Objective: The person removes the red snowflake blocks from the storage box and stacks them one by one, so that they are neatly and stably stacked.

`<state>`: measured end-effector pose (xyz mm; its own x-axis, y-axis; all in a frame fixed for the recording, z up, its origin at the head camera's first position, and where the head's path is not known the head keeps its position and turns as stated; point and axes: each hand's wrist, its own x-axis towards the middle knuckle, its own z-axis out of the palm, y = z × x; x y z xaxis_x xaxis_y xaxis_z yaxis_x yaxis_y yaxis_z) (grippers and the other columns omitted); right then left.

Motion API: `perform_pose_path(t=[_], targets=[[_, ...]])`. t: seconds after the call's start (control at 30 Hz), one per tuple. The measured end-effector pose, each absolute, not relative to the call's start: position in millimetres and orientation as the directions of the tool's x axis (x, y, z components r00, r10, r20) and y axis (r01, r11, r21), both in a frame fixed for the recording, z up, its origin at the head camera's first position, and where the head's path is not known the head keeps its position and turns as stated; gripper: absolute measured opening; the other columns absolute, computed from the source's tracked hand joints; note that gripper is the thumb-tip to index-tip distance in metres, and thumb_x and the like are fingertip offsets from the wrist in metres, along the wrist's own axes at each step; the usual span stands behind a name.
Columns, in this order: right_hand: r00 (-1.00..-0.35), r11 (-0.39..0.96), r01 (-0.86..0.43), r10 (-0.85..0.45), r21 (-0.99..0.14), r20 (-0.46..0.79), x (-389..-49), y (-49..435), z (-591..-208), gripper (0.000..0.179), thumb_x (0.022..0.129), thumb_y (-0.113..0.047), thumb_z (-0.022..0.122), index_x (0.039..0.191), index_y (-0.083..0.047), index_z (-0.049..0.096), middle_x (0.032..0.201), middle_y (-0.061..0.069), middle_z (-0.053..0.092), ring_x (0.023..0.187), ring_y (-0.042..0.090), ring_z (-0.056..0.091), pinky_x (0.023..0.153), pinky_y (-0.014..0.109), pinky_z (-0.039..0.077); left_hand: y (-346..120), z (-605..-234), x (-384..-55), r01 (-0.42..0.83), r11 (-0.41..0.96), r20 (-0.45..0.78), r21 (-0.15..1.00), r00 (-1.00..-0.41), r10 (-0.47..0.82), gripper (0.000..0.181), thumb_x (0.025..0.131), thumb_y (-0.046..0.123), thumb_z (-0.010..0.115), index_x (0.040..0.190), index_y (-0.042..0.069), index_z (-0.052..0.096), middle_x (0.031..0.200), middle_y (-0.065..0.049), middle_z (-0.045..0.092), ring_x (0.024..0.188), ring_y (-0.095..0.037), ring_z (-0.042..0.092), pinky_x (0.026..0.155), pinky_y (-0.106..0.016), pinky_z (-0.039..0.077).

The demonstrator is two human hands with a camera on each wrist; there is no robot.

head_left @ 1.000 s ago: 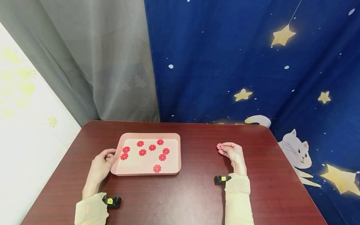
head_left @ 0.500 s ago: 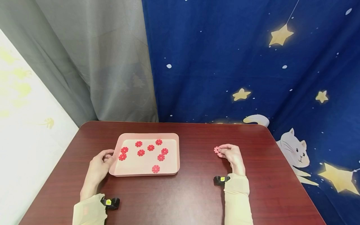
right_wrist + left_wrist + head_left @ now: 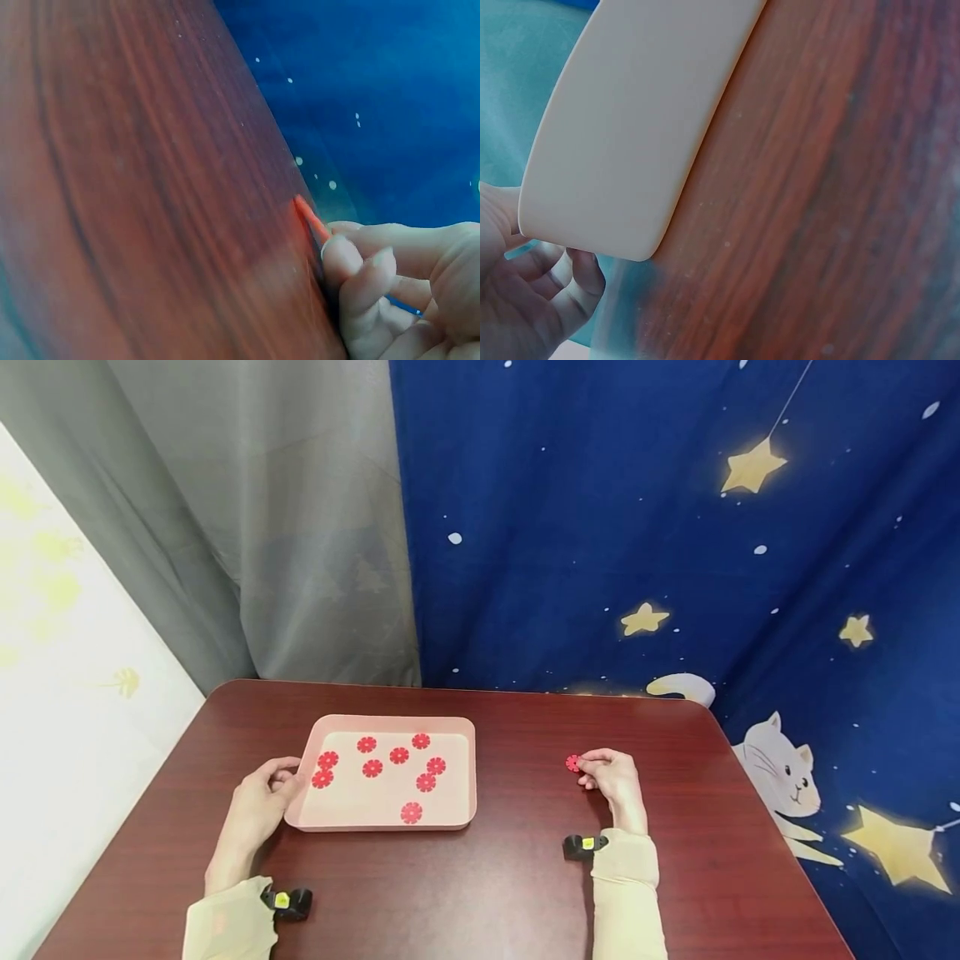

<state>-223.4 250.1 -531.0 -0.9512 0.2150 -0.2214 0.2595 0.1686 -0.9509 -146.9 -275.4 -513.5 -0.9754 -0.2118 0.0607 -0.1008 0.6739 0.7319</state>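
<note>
In the head view my left hand (image 3: 253,806) grips the left wall of a shallow pink tray (image 3: 469,777). The left wrist view shows the fingers of that hand (image 3: 532,296) curled at the tray's corner (image 3: 622,195), thumb on the wall's other side. Several red notched, flower-shaped discs lie flat in the tray, one (image 3: 411,812) near its front wall. Out to the right, above the table, my right hand (image 3: 617,781) pinches another red flower-shaped disc (image 3: 573,763) between thumb and forefinger. Seen in the right wrist view, this disc (image 3: 311,217) is edge-on, partly hidden by the fingertips.
The dark red wooden table (image 3: 517,877) reaches back to a grey curtain (image 3: 322,527) and a blue star-patterned curtain (image 3: 540,527). A white patterned surface (image 3: 82,710) stands along the left. Each wrist wears a small black camera, the right one (image 3: 581,847) beside its sleeve.
My right hand has come slightly nearer and to the left with its disc, which has turned a little. The left hand stays at the tray. The head view has shifted slightly.
</note>
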Motion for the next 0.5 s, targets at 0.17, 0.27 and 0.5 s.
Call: perform_pose_path(t=[0.17, 0.27, 0.5], targets=[[-0.953, 0.099, 0.262, 0.185, -0.960, -0.241, -220.9, 251.8, -532.3, 0.024, 0.087, 0.003, 0.069, 0.106, 0.013, 0.060, 0.081, 0.016, 0.069, 0.050, 0.013, 0.061, 0.051, 0.021, 0.050, -275.4, -512.3, -145.6, -0.107, 0.673, 0.047, 0.732, -0.977, -0.207, 0.032, 0.098, 0.020, 0.058, 0.125, 0.001, 0.059, 0.094, -0.010, 0.060, 0.081, -0.022, 0.051, 0.064, -0.024, 0.041], [-0.954, 0.084, 0.264, 0.170, -0.961, -0.248, -219.6, 253.2, -529.8, 0.026, 0.090, -0.002, 0.069, 0.110, 0.011, 0.059, 0.083, 0.015, 0.069, 0.051, 0.013, 0.061, 0.052, 0.021, 0.050, -274.9, -511.7, -145.3, -0.114, 0.668, 0.038, 0.735, -0.977, -0.209, 0.032, 0.098, 0.019, 0.059, 0.125, 0.001, 0.059, 0.094, -0.011, 0.060, 0.081, -0.022, 0.051, 0.064, -0.024, 0.041], [-0.981, 0.202, 0.186, 0.096, -0.962, -0.170, -219.3, 245.0, -516.2, 0.033, 0.093, -0.013, 0.067, 0.120, 0.005, 0.058, 0.085, 0.019, 0.066, 0.055, 0.015, 0.058, 0.050, 0.022, 0.046, -274.5, -510.4, -146.7, -0.124, 0.661, 0.031, 0.740, -0.975, -0.218, 0.034, 0.098, 0.021, 0.060, 0.125, 0.001, 0.059, 0.095, -0.011, 0.060, 0.080, -0.022, 0.051, 0.062, -0.024, 0.041]])
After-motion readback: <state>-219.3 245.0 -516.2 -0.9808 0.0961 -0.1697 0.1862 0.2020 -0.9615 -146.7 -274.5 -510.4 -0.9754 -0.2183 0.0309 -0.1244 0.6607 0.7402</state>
